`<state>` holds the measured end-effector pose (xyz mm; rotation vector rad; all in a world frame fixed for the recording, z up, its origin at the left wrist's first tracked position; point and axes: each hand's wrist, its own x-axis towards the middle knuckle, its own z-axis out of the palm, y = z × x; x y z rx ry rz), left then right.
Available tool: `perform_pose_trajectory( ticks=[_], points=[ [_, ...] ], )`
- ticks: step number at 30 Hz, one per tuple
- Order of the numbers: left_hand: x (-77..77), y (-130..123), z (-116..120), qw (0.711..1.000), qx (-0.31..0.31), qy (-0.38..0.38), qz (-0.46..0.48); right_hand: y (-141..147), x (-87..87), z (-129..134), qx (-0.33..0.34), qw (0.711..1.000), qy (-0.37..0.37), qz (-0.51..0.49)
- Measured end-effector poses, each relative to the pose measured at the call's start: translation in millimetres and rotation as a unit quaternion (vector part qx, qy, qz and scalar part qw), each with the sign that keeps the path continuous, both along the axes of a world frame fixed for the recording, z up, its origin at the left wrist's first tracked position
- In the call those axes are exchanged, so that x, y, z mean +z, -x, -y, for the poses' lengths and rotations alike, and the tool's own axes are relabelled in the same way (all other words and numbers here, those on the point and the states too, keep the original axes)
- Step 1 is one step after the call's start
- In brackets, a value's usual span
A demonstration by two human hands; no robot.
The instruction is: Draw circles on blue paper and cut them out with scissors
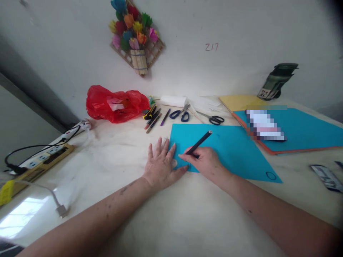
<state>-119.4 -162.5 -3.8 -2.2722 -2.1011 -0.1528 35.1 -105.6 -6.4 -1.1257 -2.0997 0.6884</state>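
Note:
A sheet of blue paper [233,153] lies flat on the pale table in front of me. My left hand [162,164] is spread flat across the sheet's left edge, fingers apart, with the thumb on its lower left corner. Close beside it, my right hand [205,160] grips a black pen [199,142] slanting up to the right. The pen's tip is hidden by my fingers near the left part of the sheet. A small circle [271,175] is drawn in the sheet's lower right corner.
Two pairs of scissors [216,120], several markers [153,123] and a red plastic bag [115,105] lie behind the sheet. At right, a phone [266,126] rests on stacked coloured paper [308,134]. A power strip [45,159] with cables stands at left.

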Motion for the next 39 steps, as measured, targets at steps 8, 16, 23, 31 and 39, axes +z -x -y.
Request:
perform_pose_trajectory(
  ticks=[8,16,23,31,39],
  points=[
    [-2.1,1.0,0.2,1.0,0.006,-0.003,0.003,2.4,5.6,0.9,0.042,0.997,0.024,-0.06],
    [2.3,-2.8,4.2,1.0,0.006,-0.012,-0.009,3.1,6.2,-0.8,0.141,0.983,0.083,-0.083],
    [3.1,-4.6,6.5,0.999,0.005,-0.023,-0.029,3.7,6.8,-1.8,0.137,0.99,0.016,-0.005],
    [4.8,-7.9,9.1,0.999,0.007,-0.024,-0.037,3.7,3.8,-1.1,0.126,0.991,-0.04,0.037],
    [4.8,-8.1,10.7,0.999,0.011,-0.021,-0.027,3.9,8.8,-1.3,0.139,0.989,-0.032,0.051]
  ],
)
